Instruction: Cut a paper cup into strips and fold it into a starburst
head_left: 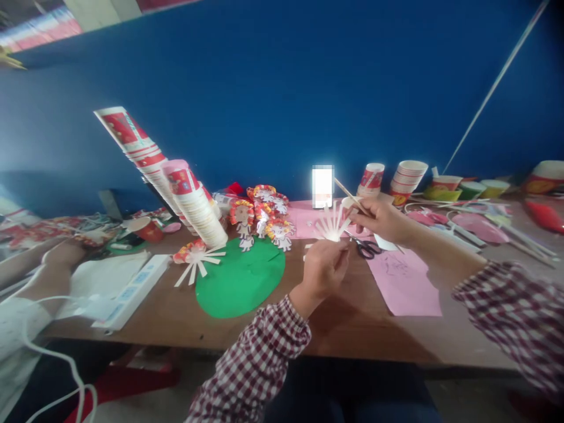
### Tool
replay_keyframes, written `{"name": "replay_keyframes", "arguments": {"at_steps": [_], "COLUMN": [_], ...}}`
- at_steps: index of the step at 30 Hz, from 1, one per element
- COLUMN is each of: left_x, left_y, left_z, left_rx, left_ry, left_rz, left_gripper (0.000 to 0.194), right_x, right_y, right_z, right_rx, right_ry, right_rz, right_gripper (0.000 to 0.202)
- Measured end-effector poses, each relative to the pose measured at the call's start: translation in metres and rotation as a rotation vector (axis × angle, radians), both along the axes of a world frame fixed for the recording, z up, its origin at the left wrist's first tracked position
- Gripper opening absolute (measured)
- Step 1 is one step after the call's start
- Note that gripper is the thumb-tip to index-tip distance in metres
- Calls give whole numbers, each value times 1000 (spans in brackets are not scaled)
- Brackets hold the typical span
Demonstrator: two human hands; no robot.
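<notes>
In the middle of the view my left hand [325, 267] is closed around the base of a white paper cup cut into fanned strips [331, 226]. To its right my right hand [376, 216] pinches a thin wooden stick [348, 192], which points up and to the left over the strips. The fingertips of my right hand are near the right-hand strips; whether they touch is unclear. Black-handled scissors [368, 249] lie on the table beneath my right hand. Pink paper with drawn marks [403, 279] is below them, toward the front edge.
Leaning cup stacks [198, 205] rise behind a green paper oval [247, 282] and a cut cup [198, 258]. Lion-like paper figures [262, 217] are piled beyond it. More cups [408, 179] stand at the back right. A white power strip [134, 291] and another person's arm [48, 270] are left.
</notes>
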State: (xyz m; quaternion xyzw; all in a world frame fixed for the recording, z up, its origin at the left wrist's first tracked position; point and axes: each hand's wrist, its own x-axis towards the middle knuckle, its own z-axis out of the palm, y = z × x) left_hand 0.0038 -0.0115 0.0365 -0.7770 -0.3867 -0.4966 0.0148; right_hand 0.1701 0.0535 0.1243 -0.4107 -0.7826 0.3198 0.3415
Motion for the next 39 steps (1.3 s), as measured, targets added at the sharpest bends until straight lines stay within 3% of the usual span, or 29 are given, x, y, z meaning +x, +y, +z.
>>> {"name": "replay_keyframes", "arguments": {"at_steps": [2, 5, 10, 13, 15, 18, 21, 24, 27, 29, 32, 36, 39], "left_x": [-1, -5, -11, -14, -18, -22, -23, -21, -20, -20, -21, -27, -35], "left_y": [-6, -11, -9, -5, 3, 23, 45, 63, 73, 72, 57, 22, 3], "left_z": [12, 27, 39, 36, 30, 18, 7, -1, -5, -5, 8, 49, 78], "left_rx": [2, -55, -192, -193, -177, -168, -227, -374, -660, -828, -949, -979, -974], "left_ry": [-104, -191, -187, -171, -180, -183, -106, -108, -202, -299, -489, -622, -624], "left_rz": [-5, 40, 2, 17, 92, 209, 240, 252, 248, 178, 12, -131, -162], "left_gripper": [21, 23, 20, 20, 23, 42, 54, 57, 57, 58, 63, 60, 60], "right_x": [4, 6, 8, 15, 23, 34, 42, 47, 52, 55, 58, 58, 53], "right_y": [-7, -10, 6, 15, 19, 20, 21, 21, 18, 15, 7, -9, -20], "right_z": [8, 11, -14, -32, -38, -40, -41, -45, -48, -46, -35, -4, 15], "right_rx": [-76, -159, -227, -240, -267, -304, -323, -311, -322, -330, -321, -295, -276], "right_ry": [70, 131, 162, 217, 237, 267, 282, 290, 285, 290, 313, 305, 313], "right_rz": [66, 37, -66, -178, -192, -198, -203, -191, -200, -230, -266, -181, -133], "right_gripper": [27, 27, 22, 19, 16, 16, 13, 12, 14, 13, 11, 16, 18]}}
